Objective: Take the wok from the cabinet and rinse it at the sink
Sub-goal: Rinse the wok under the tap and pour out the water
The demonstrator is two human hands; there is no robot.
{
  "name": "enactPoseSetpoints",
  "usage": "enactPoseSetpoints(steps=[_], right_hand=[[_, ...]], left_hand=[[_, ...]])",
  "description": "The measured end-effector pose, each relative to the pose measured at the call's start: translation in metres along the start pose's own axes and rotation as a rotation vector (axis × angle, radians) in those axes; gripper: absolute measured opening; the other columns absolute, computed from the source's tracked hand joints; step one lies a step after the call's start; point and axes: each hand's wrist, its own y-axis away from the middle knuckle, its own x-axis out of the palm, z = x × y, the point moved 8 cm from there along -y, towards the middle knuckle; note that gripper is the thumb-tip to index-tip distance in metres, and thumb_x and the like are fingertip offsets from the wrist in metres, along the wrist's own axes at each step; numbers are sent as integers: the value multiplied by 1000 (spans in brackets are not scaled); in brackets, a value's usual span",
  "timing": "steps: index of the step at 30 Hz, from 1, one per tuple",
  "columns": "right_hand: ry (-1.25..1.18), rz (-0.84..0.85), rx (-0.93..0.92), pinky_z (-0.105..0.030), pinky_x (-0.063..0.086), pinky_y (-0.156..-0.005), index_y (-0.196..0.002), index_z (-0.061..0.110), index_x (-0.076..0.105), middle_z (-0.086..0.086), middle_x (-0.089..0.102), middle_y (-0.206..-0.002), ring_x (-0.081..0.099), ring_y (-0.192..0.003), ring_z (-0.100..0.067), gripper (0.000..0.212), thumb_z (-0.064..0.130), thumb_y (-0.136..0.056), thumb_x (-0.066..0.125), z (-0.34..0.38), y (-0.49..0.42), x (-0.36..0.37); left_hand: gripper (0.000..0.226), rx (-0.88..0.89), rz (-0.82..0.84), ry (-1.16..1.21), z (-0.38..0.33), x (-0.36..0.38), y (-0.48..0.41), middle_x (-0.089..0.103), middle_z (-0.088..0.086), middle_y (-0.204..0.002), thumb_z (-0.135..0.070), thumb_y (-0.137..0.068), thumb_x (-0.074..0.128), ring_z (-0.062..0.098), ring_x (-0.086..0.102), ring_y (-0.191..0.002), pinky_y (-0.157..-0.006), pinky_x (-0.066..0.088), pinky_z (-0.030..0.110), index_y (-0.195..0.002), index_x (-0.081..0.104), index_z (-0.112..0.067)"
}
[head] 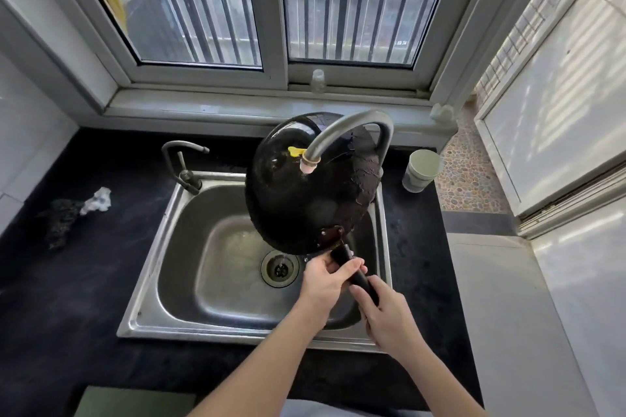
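A black wok [305, 193] is held tilted over the steel sink [162, 247], its dark underside facing me and its rim raised toward the window. The grey curved faucet [345, 129] arches in front of it, with the spout tip close to the wok's surface and water at the tip. Both hands grip the wok's black handle [359, 272]: my left hand [327, 278] nearer the bowl, my right hand [386, 311] lower on the handle's end. A thin stream of water runs off the wok into the drain [279, 268].
A smaller tap [183, 162] stands at the sink's back left corner. A crumpled white rag and a dark scrubber [78, 210] lie on the black counter at left. A pale cup [421, 170] stands right of the sink. A window sill runs behind.
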Motion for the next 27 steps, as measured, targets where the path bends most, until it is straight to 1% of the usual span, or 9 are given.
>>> enactPoseSetpoints(steps=[2,6,9,11,13,16,18,23,27], right_hand=[[-13,15,5,-28,40,-39,-88,21,60,0,56,-56,47,-39,-12,14,31,-98,58,2,-3,-3],[8,76,13,-24,41,-38,-85,20,57,-1,56,-61,47,-40,-11,18,31,-99,55,7,-10,-5],[-88,152,20,-27,41,-36,-85,22,57,-2,57,-63,46,-38,-16,18,32,-100,54,7,-11,5],[-149,195,29,-28,38,-34,-82,26,57,-2,56,-63,42,-36,-20,19,32,-101,53,6,-9,14],[-161,223,37,-28,37,-34,-84,23,56,-3,55,-63,41,-35,-22,19,32,-100,53,4,-6,21],[-116,243,41,-32,41,-36,-93,13,55,-5,57,-63,43,-38,-25,22,34,-99,55,0,0,25],[-68,243,50,-31,42,-36,-93,12,55,-4,56,-61,44,-38,-22,23,34,-99,55,-2,5,28],[-27,265,92,-30,40,-34,-92,15,56,-3,56,-62,44,-37,-21,22,35,-98,56,-10,19,36],[-4,230,116,-27,38,-33,-89,15,55,-2,59,-63,45,-35,-20,21,34,-98,57,-19,33,31]], left_hand=[[10,0,-2,19,-1,2,-2,78,10,-90,-6,-86,71,25,75,-93,-93,56,46,-96,70,-8],[10,39,-47,-37,-7,0,-4,79,8,-88,-8,-85,73,21,75,-90,-90,58,44,-94,71,-10],[9,63,-95,-113,-8,-9,-4,79,2,-87,-15,-82,77,17,75,-90,-91,57,44,-90,73,-17],[9,62,-121,-121,-4,-17,-1,79,1,-88,-18,-81,78,18,74,-92,-93,56,45,-89,75,-18],[13,48,-130,-82,0,-22,4,79,5,-89,-16,-81,78,19,74,-93,-94,56,45,-93,74,-14],[23,-26,-82,118,14,-25,11,77,11,-100,-8,-85,73,24,72,-101,-98,53,46,-107,69,-5],[26,-79,-49,205,21,-26,15,76,12,-107,-5,-87,68,25,71,-105,-99,52,45,-113,65,-3],[24,-117,-100,179,38,-36,24,76,13,-104,-2,-87,68,25,73,-100,-94,55,45,-111,65,-2],[21,-135,-59,127,50,-31,32,77,13,-100,-1,-87,68,24,73,-99,-94,56,45,-107,66,-3]])
